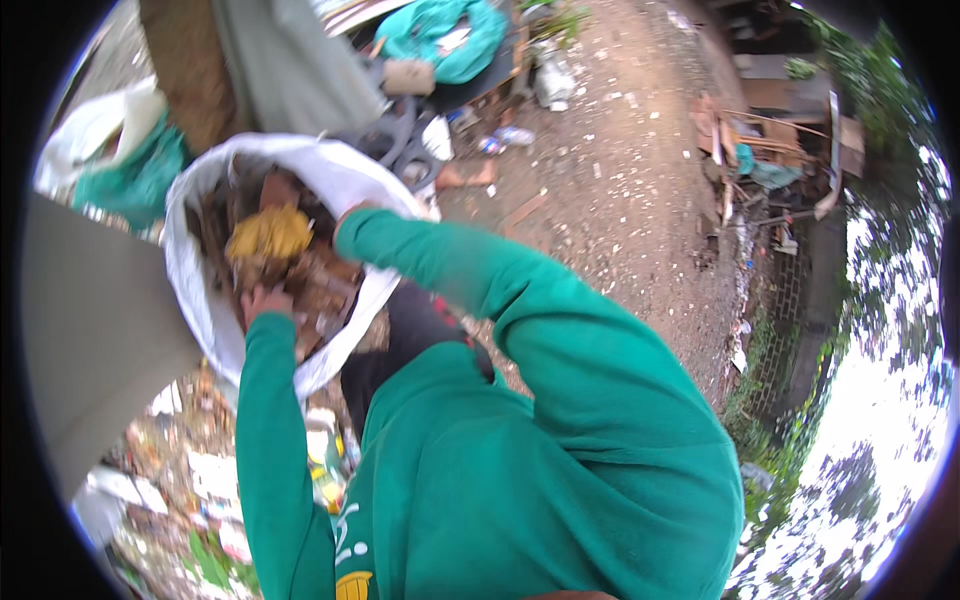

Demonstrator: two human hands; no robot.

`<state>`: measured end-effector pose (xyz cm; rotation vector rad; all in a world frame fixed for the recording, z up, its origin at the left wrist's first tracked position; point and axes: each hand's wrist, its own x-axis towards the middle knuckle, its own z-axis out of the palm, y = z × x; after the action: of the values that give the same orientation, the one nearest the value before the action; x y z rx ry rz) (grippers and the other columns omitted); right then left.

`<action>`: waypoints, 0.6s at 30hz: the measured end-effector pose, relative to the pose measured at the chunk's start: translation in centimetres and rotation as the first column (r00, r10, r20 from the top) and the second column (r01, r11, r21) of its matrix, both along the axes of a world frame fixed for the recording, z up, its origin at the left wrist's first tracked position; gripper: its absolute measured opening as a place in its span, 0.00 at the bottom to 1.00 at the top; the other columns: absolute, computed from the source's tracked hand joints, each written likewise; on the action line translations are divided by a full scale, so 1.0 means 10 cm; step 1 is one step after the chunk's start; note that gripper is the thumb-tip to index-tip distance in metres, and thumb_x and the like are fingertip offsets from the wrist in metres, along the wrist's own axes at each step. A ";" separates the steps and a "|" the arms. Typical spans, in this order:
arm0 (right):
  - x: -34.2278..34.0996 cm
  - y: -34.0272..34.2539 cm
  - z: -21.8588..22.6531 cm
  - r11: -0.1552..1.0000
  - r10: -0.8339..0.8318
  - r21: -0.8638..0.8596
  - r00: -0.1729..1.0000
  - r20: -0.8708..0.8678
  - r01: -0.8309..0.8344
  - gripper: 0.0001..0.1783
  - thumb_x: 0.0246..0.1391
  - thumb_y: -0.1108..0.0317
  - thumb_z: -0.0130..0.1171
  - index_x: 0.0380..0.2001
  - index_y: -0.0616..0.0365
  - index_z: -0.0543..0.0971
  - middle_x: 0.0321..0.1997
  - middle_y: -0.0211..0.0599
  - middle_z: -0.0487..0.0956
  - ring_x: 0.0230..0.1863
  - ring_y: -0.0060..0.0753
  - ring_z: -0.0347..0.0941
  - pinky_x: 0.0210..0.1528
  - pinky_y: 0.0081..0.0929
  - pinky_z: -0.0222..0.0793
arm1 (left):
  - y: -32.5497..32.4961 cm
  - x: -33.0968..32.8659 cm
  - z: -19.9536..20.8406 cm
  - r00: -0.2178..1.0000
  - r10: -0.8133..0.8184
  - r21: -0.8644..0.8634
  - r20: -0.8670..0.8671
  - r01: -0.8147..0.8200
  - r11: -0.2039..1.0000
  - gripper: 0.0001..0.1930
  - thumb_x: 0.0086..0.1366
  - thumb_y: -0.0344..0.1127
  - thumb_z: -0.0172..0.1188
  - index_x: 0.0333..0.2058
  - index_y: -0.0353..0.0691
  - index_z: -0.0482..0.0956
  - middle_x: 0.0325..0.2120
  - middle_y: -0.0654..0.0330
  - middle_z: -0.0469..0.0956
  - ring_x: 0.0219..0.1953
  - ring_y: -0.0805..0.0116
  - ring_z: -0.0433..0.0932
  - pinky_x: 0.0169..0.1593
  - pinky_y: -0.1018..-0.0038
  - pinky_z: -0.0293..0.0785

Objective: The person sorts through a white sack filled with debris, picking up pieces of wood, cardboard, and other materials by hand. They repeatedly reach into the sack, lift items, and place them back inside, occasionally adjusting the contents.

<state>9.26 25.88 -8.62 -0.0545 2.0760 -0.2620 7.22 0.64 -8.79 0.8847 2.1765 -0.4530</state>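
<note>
A large white sack [183, 262] stands with its mouth spread wide, holding brown scraps [325, 275] that look like broken wood or bark. On top of them lies a crumpled yellow piece [270, 233], perhaps plastic or cloth. My left hand [267, 300] reaches inside the sack, fingers apart and resting on the scraps near the front left. At the sack's right side, my right hand [348, 213] dips past the rim; the green sleeve and the sack's edge hide most of its fingers. Whether it grips anything does not show.
A grey panel [95, 330] rises close on the left. Teal and white bags [135, 170] lie behind it. Beyond the sack are a teal bag [445, 40], dark round parts [395, 140] and a brick [467, 175]. Litter covers the dirt ground [620, 180]; wooden debris [775, 140] is piled far right.
</note>
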 end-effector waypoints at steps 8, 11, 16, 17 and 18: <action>0.31 -0.12 1.26 0.965 -0.142 0.172 0.948 -0.286 0.196 0.16 0.43 0.63 0.68 0.39 0.52 0.88 0.42 0.39 0.86 0.46 0.42 0.83 0.45 0.41 0.78 | 0.46 0.11 0.13 0.993 0.045 -0.239 0.109 -0.017 0.971 0.33 0.64 0.61 0.58 0.63 0.51 0.73 0.70 0.64 0.59 0.72 0.59 0.54 0.73 0.51 0.42; 0.36 -0.09 1.42 0.945 -0.195 0.190 0.927 -0.320 0.265 0.16 0.41 0.65 0.68 0.37 0.54 0.88 0.40 0.43 0.86 0.44 0.43 0.84 0.43 0.42 0.78 | 0.47 0.15 0.08 0.990 0.015 -0.209 0.142 0.016 0.978 0.36 0.64 0.63 0.56 0.65 0.49 0.69 0.71 0.61 0.58 0.74 0.59 0.52 0.74 0.49 0.40; 0.19 -0.27 1.35 0.968 -0.059 0.170 0.828 -0.557 0.184 0.14 0.48 0.63 0.60 0.36 0.56 0.87 0.43 0.46 0.85 0.44 0.46 0.84 0.44 0.46 0.78 | 0.28 0.24 0.23 0.989 -0.117 0.018 0.085 0.116 0.993 0.36 0.66 0.66 0.48 0.64 0.50 0.71 0.71 0.58 0.57 0.74 0.54 0.49 0.72 0.38 0.33; 0.24 -0.41 1.92 0.974 0.011 0.197 0.849 -0.528 0.110 0.13 0.48 0.63 0.60 0.34 0.55 0.87 0.41 0.46 0.86 0.42 0.46 0.84 0.42 0.44 0.79 | 0.12 0.27 0.16 0.992 -0.118 0.064 0.049 0.115 0.991 0.36 0.65 0.68 0.46 0.62 0.48 0.74 0.71 0.56 0.58 0.74 0.54 0.50 0.72 0.39 0.36; 0.29 -0.40 2.01 0.956 -0.012 0.239 0.836 -0.548 0.170 0.13 0.48 0.63 0.59 0.34 0.56 0.87 0.40 0.47 0.85 0.43 0.46 0.84 0.41 0.44 0.79 | 0.12 0.33 0.36 0.995 -0.089 0.118 0.047 0.083 0.990 0.34 0.64 0.65 0.50 0.57 0.46 0.78 0.69 0.54 0.61 0.73 0.53 0.53 0.71 0.38 0.39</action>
<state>12.15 21.89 11.46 0.1634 2.6722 -0.0001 10.51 1.85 -5.16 1.0451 2.1406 -0.3443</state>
